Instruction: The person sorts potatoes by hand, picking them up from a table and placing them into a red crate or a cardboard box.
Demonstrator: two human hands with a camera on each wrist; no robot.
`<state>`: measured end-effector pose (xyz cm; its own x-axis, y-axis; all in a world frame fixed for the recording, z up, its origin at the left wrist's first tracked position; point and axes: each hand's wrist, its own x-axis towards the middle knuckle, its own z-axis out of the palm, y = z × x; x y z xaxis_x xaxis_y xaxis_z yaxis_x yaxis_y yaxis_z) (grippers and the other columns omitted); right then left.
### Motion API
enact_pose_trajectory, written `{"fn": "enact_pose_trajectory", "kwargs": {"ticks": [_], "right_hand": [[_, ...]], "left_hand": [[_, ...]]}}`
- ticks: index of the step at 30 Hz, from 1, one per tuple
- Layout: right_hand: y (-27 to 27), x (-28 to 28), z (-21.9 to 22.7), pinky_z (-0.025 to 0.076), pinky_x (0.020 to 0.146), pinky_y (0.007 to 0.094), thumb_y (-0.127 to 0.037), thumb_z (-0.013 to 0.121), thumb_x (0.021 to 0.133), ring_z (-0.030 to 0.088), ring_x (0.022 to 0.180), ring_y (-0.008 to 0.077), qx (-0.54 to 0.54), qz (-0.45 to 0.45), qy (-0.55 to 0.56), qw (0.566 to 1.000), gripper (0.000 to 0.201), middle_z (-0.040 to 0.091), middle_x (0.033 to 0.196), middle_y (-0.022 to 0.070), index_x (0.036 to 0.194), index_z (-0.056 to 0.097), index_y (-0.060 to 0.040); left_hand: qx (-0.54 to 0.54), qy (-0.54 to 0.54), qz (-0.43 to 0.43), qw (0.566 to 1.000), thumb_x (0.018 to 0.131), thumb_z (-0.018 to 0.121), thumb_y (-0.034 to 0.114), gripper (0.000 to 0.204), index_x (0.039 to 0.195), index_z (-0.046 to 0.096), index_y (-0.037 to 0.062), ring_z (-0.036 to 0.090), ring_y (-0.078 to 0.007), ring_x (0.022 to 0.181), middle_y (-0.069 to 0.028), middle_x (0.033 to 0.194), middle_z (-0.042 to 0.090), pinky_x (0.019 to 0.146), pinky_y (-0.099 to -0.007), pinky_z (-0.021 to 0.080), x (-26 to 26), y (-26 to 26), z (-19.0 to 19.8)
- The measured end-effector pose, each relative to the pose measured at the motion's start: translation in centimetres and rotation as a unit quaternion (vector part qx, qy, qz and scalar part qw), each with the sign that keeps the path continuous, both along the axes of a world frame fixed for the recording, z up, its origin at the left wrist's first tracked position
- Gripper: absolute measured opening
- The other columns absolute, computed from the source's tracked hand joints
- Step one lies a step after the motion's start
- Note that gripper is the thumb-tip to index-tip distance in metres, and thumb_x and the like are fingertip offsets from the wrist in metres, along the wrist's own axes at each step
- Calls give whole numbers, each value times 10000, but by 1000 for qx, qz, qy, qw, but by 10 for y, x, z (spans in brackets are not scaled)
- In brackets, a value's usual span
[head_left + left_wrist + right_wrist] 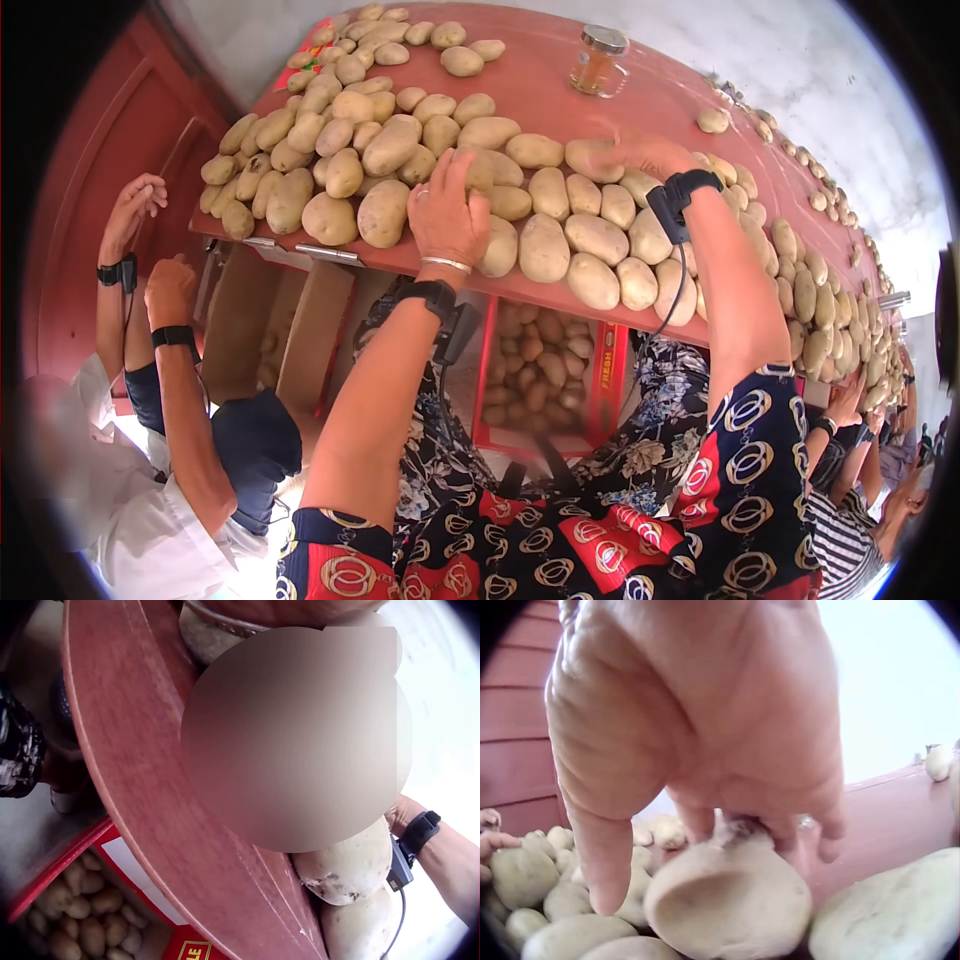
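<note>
Left hand (447, 215) lay flat with fingers spread on potatoes (545, 247) near the red table's (540, 90) front edge. Right hand (645, 155) reached further back, fingers curled over one potato (727, 900) in the pile. Glass jar (600, 60) stood near the far edge.

Pale tan-yellow potatoes (543, 248) on a reddish-brown wooden table (540, 90) — black wrist straps (428, 293); navy-and-red ring-patterned sleeves (745, 470).
</note>
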<state>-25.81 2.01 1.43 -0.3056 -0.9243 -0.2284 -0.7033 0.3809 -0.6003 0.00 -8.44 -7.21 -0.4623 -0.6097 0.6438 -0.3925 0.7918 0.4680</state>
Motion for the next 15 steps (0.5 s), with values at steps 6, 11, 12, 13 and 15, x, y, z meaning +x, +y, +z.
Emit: {"fn": "enact_pose_trajectory", "kwargs": {"ticks": [6,11,12,13,15], "right_hand": [[113,75,64,472,817,259,-325,645,825,592,953,145,-234,1,-274,933,408,626,1046,71,1109,586,-39],[167,155,-28,487,761,264,-302,669,813,602,859,140,46,130,-362,922,362,649,956,51,1024,616,-12],[164,167,-66,487,721,273,-277,661,811,618,823,164,35,162,-314,935,351,658,901,80,996,618,18],[159,179,-102,486,709,294,-266,658,800,625,809,180,38,159,-266,950,349,658,873,108,985,618,27],[144,192,-162,482,696,346,-227,640,774,635,793,241,73,143,-214,964,333,660,846,158,971,620,40]], "left_hand": [[-4,23,-13,1000,767,493,194,436,1198,513,135,569,-332,972,-137,1237,530,883,-433,394,-1,-3,-3],[-1,38,-47,998,806,515,211,439,1237,492,127,555,-323,1033,-137,1203,549,867,-430,416,0,-6,-6],[-5,37,-53,998,806,515,211,439,1237,492,127,555,-323,1033,-137,1203,549,867,-430,416,1,-8,-3],[-16,27,-52,998,816,509,211,432,1239,491,125,551,-326,1038,-137,1204,549,869,-432,416,2,-8,-3],[-25,2,-58,998,837,496,206,425,1253,481,120,536,-338,1054,-151,1198,548,873,-434,415,5,-6,0]]}}
